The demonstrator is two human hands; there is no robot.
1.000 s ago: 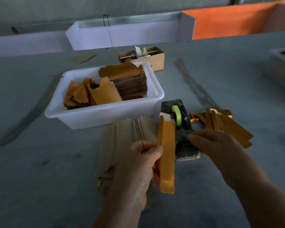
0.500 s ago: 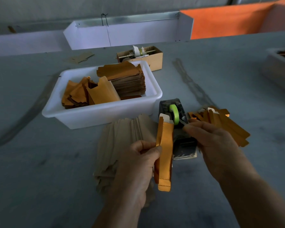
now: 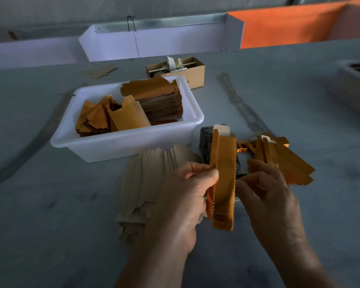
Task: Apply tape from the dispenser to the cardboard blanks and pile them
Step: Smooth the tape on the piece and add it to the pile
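Note:
My left hand (image 3: 187, 196) grips a folded golden cardboard blank (image 3: 224, 183) and holds it upright over the table. My right hand (image 3: 266, 196) is just right of the blank, fingers curled, thumb at the blank's right edge. It pinches a thin tape strip (image 3: 259, 187) that barely shows as a glint. The dark tape dispenser (image 3: 205, 142) stands behind the blank, mostly hidden by it. A loose pile of golden taped blanks (image 3: 287, 161) lies to the right. Under my left hand lies a fanned stack of pale flat blanks (image 3: 150, 183).
A white plastic tub (image 3: 123, 146) with several golden blanks stands behind the pale stack. A small cardboard box (image 3: 195, 75) sits beyond it. Another white tray (image 3: 351, 86) is at the far right edge. A white metal wall (image 3: 160, 44) borders the table's back.
My right hand has drawn back from the dispenser toward the blank's right edge. My left hand has turned the blank so its broad face shows and shifted it in front of the dispenser.

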